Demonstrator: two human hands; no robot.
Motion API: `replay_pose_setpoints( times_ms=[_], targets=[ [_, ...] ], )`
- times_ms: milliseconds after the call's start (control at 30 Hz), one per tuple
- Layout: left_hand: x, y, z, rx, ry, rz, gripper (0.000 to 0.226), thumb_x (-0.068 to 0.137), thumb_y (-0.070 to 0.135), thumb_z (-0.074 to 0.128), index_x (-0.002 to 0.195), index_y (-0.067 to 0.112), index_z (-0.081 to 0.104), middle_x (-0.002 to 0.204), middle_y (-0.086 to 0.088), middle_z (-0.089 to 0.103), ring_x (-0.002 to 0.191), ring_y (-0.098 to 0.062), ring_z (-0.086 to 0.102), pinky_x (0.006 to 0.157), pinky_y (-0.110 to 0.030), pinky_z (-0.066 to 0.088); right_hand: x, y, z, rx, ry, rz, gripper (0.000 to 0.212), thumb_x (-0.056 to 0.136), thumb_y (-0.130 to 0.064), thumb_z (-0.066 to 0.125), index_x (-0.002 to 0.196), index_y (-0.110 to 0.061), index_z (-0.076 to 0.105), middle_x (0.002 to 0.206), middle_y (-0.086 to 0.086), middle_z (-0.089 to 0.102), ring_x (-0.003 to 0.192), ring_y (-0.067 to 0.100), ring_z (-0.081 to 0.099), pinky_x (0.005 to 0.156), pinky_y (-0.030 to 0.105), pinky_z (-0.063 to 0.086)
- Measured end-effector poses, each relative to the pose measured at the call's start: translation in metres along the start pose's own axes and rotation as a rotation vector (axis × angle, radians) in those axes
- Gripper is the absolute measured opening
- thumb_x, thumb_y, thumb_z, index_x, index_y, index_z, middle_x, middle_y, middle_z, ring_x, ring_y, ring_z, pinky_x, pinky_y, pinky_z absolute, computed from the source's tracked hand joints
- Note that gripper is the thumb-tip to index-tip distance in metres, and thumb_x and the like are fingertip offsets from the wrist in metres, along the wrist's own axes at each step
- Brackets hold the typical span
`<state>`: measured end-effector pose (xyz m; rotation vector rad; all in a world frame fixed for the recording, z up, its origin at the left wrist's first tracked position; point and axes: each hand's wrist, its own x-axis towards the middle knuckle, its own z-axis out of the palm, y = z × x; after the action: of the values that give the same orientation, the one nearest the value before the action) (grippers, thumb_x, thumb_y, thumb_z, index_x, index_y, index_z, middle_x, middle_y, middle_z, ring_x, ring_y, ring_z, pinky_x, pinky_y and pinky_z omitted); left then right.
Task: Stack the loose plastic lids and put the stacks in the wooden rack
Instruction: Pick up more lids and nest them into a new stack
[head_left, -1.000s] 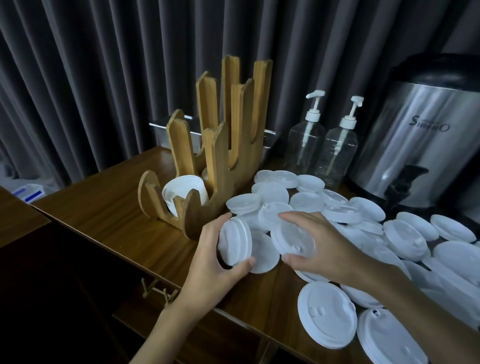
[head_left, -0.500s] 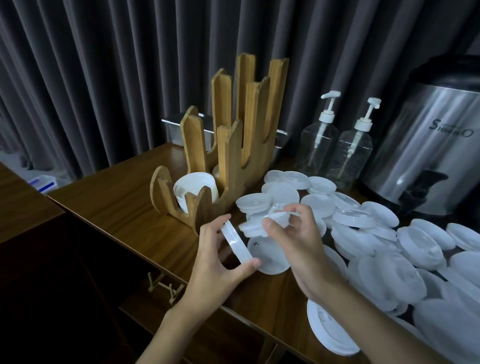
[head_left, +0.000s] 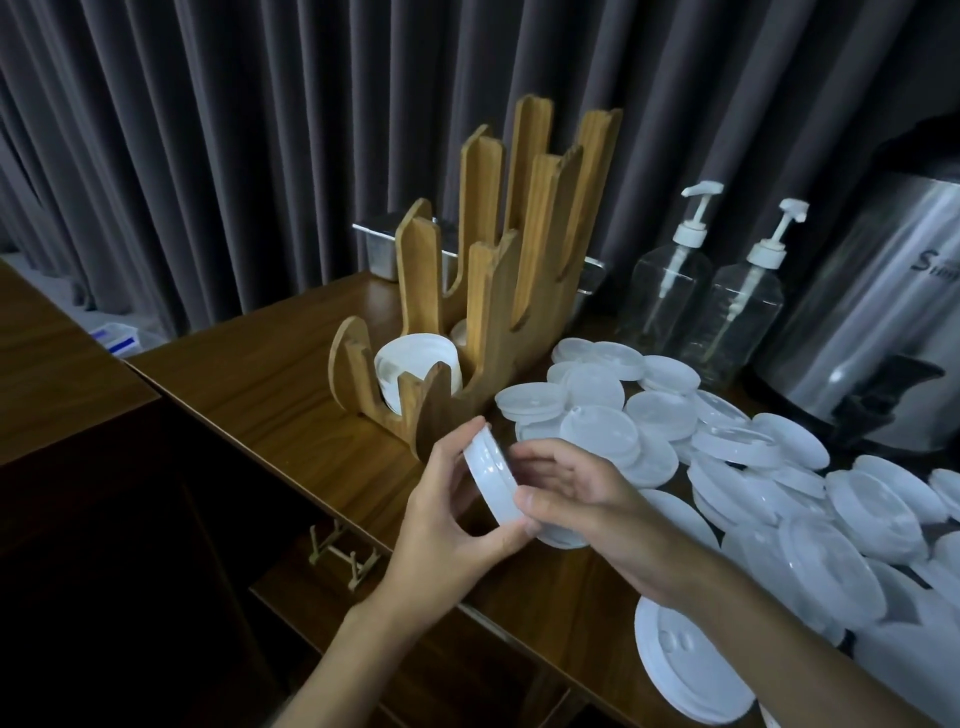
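My left hand (head_left: 447, 525) grips a small stack of white plastic lids (head_left: 491, 480) on edge, fingers over the top rim and thumb under it. My right hand (head_left: 576, 501) presses against the stack's right face, thumb at its lower rim. Several loose white lids (head_left: 727, 467) lie spread over the wooden counter to the right. The wooden rack (head_left: 498, 291) stands just behind my hands; its front slot holds a stack of lids (head_left: 415, 364). The taller slots behind look bare.
Two clear pump bottles (head_left: 670, 280) and a steel drinks urn (head_left: 883, 322) stand at the back right. A metal tray (head_left: 379, 244) sits behind the rack. The counter's front edge (head_left: 291, 467) drops to a lower shelf with a small wooden stand (head_left: 343, 551). Dark curtains hang behind.
My right hand brought a lid across from the pile and closed it against the lids in my left hand; the two hands now meet on one stack.
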<state>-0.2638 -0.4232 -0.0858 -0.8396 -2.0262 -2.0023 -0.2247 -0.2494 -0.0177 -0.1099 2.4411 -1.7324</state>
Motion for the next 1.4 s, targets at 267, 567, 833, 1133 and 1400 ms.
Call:
replay_pose_setpoints(
  times_ms=[267, 567, 833, 1133, 1400],
  targets=[
    [-0.001, 0.005, 0.001, 0.023, -0.05, 0.002, 0.081, 0.075, 0.057, 0.083, 0.143, 0.045, 0.041, 0.14, 0.017, 0.055, 0.134, -0.018, 0.055, 0.106, -0.046, 0.053, 0.007, -0.009, -0.011, -0.143, -0.072, -0.041, 0.06, 0.075, -0.064, 0.076, 0.128, -0.057, 0.049, 0.122, -0.038, 0.061, 0.116, -0.011, 0.059, 0.083, 0.009, 0.051],
    [0.002, 0.006, 0.002, 0.064, -0.05, 0.035, 0.083, 0.077, 0.055, 0.082, 0.147, 0.035, 0.041, 0.144, 0.013, 0.054, 0.136, -0.017, 0.053, 0.106, -0.038, 0.053, 0.01, -0.001, -0.017, -0.131, -0.106, -0.057, 0.088, 0.075, -0.054, 0.077, 0.15, -0.04, 0.035, 0.139, -0.017, 0.057, 0.119, -0.002, 0.061, 0.092, 0.017, 0.053],
    [0.006, -0.003, -0.007, 0.109, -0.058, -0.05, 0.082, 0.07, 0.053, 0.085, 0.139, 0.051, 0.042, 0.139, 0.025, 0.052, 0.135, -0.005, 0.049, 0.099, -0.014, 0.048, 0.011, 0.001, -0.031, -0.447, 0.039, -0.024, 0.065, 0.086, -0.061, 0.061, 0.145, -0.044, 0.041, 0.143, -0.018, 0.05, 0.124, -0.006, 0.051, 0.103, 0.022, 0.047],
    [0.006, -0.006, -0.008, 0.191, -0.149, -0.062, 0.084, 0.069, 0.061, 0.082, 0.139, 0.061, 0.036, 0.139, 0.035, 0.043, 0.137, -0.001, 0.043, 0.103, -0.026, 0.052, 0.008, 0.013, -0.042, -1.08, -0.02, -0.029, 0.097, 0.07, -0.069, 0.072, 0.149, -0.054, 0.018, 0.112, -0.033, 0.015, 0.095, -0.003, 0.007, 0.081, 0.023, 0.023],
    [0.006, -0.006, -0.01, 0.158, -0.141, -0.089, 0.082, 0.07, 0.06, 0.084, 0.136, 0.065, 0.036, 0.137, 0.043, 0.04, 0.133, 0.009, 0.041, 0.09, -0.006, 0.047, 0.014, 0.013, -0.04, -0.989, 0.051, -0.012, 0.088, 0.068, -0.073, 0.069, 0.143, -0.055, 0.028, 0.113, -0.036, 0.028, 0.1, -0.001, 0.012, 0.083, 0.026, 0.02]
  ],
)
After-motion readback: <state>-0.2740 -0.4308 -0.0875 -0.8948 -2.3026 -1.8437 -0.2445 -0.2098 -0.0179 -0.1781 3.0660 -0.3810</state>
